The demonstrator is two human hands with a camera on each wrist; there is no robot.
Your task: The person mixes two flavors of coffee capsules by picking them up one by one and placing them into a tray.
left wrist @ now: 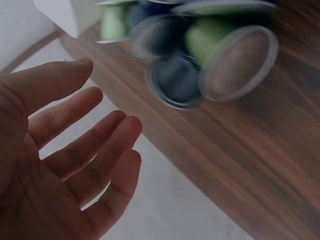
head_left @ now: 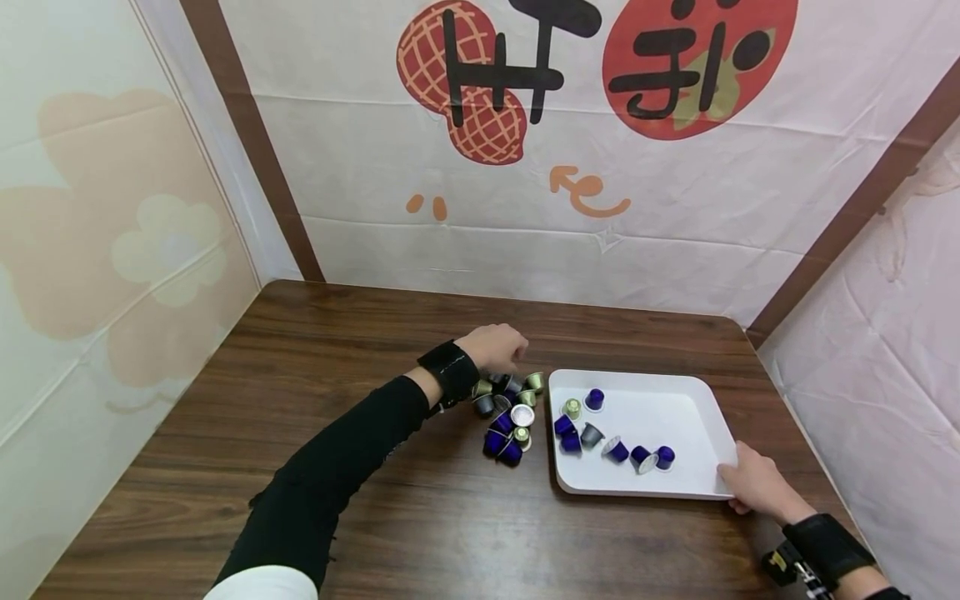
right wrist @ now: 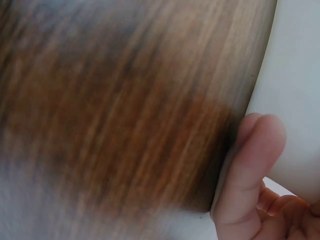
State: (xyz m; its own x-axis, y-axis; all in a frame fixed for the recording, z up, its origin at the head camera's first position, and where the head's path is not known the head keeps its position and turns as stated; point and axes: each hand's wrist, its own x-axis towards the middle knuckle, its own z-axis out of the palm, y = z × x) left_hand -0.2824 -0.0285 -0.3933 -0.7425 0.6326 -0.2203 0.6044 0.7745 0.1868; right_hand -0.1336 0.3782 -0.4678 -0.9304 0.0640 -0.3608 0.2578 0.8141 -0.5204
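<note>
A heap of coffee capsules [head_left: 501,422] in blue, green and grey lies on the table left of a white tray [head_left: 693,417]. Over the back of this heap is my left hand [head_left: 493,348]; its fingers are loosely bent and hold nothing. In the left wrist view, blurred capsules [left wrist: 176,82] lie beyond those fingertips. My right hand [head_left: 761,483] grips the tray at its front right corner, the thumb [right wrist: 257,150] lying along the rim in the right wrist view. Several capsules, mostly blue like this one [head_left: 594,399], sit inside the tray's left half and front middle.
The brown wooden table [head_left: 420,533] has rounded back corners. A printed white cloth [head_left: 480,250] hangs behind it, with more pale cloth [head_left: 885,333] along the right side and a flower-patterned sheet [head_left: 97,292] on the left.
</note>
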